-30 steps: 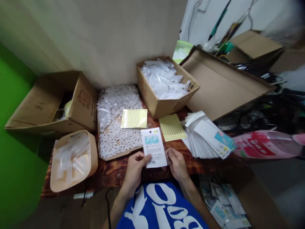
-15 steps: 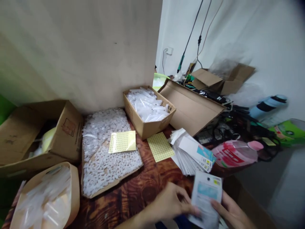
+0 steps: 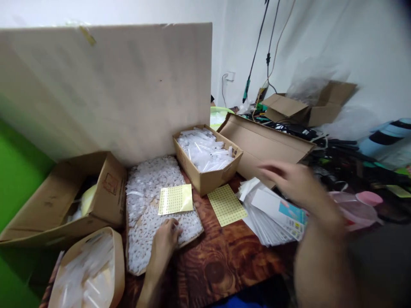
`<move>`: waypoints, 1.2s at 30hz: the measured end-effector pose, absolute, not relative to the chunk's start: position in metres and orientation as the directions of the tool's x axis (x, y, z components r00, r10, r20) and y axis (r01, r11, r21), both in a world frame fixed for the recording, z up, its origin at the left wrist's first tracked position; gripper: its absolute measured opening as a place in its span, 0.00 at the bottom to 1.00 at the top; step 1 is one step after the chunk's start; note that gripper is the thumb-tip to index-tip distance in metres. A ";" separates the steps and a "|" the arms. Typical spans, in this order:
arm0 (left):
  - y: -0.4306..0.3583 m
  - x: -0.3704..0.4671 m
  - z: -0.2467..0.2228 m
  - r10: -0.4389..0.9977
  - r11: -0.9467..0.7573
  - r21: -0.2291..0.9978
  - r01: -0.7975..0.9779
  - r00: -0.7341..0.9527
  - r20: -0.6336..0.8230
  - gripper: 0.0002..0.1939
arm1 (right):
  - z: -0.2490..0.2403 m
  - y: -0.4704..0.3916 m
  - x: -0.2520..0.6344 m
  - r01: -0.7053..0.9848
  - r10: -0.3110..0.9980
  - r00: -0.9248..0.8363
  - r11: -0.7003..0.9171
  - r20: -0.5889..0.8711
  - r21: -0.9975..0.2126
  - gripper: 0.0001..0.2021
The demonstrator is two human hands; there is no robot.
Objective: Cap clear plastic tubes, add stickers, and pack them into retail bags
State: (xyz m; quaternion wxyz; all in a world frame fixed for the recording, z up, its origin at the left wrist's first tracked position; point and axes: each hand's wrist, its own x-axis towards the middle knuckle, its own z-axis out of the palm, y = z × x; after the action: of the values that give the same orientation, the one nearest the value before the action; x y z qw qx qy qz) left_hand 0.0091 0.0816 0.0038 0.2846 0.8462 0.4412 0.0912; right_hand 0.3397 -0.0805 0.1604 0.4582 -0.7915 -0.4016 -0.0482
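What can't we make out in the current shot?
All in the head view:
- Right hand: motion blur; can't tell if it holds anything.
- Left hand: its own back hides what the fingertips grip, if anything, among the white pieces.
- Bottle: partly hidden by the right forearm.
- Tub: near end cut off by the bottom edge.
- Top card: print too small and blurred to read.

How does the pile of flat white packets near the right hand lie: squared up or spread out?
Spread out: the packets fan across the wooden table, many edges showing side by side.
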 end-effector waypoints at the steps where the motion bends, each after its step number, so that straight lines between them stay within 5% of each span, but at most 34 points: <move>1: 0.081 0.010 0.003 0.797 -0.437 0.588 0.680 0.596 -0.097 0.07 | 0.165 -0.047 0.339 0.780 0.783 0.503 -0.228 0.366 -0.583 0.09; 3: 0.078 0.012 0.003 0.811 -0.386 0.659 0.645 0.578 -0.092 0.05 | 0.166 0.022 0.333 0.909 0.943 0.310 -0.258 0.120 -0.327 0.13; 6: 0.074 0.010 0.005 0.867 -0.268 0.792 0.549 0.495 -0.050 0.05 | 0.157 0.099 0.320 0.941 0.970 0.244 -0.236 0.002 -0.243 0.10; 12: 0.073 0.001 0.008 0.967 0.034 0.992 0.120 0.247 -0.063 0.17 | 0.164 0.102 0.320 0.959 0.959 0.221 -0.181 0.177 -0.216 0.08; 14: 0.073 0.003 0.012 0.961 0.170 0.981 -0.089 0.237 -0.145 0.20 | 0.167 0.076 0.307 0.947 0.922 0.217 -0.120 0.321 -0.297 0.13; 16: 0.074 0.008 0.019 0.948 0.275 0.914 -0.299 0.245 -0.206 0.22 | 0.160 0.047 0.278 0.851 0.877 0.162 0.108 0.453 -0.514 0.14; 19: 0.075 0.018 0.031 0.937 0.340 0.805 -0.486 0.253 -0.242 0.23 | 0.130 0.013 0.223 0.650 0.930 0.029 0.261 0.366 -0.714 0.13; 32: 0.063 0.029 0.039 0.930 0.350 0.782 -0.516 0.292 -0.223 0.15 | 0.062 0.002 0.166 0.334 0.932 0.112 0.292 0.345 -0.896 0.13; 36: 0.059 0.030 0.035 0.938 0.309 0.825 -0.473 0.295 -0.183 0.15 | 0.040 0.000 0.153 0.174 0.950 0.206 0.202 0.236 -0.964 0.13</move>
State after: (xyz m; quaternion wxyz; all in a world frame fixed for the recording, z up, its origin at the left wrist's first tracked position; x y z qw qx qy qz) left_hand 0.0304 0.0595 0.0349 0.7312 0.3357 0.3463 0.4824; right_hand 0.1525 0.0000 0.0400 0.5666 -0.5308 -0.5291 0.3424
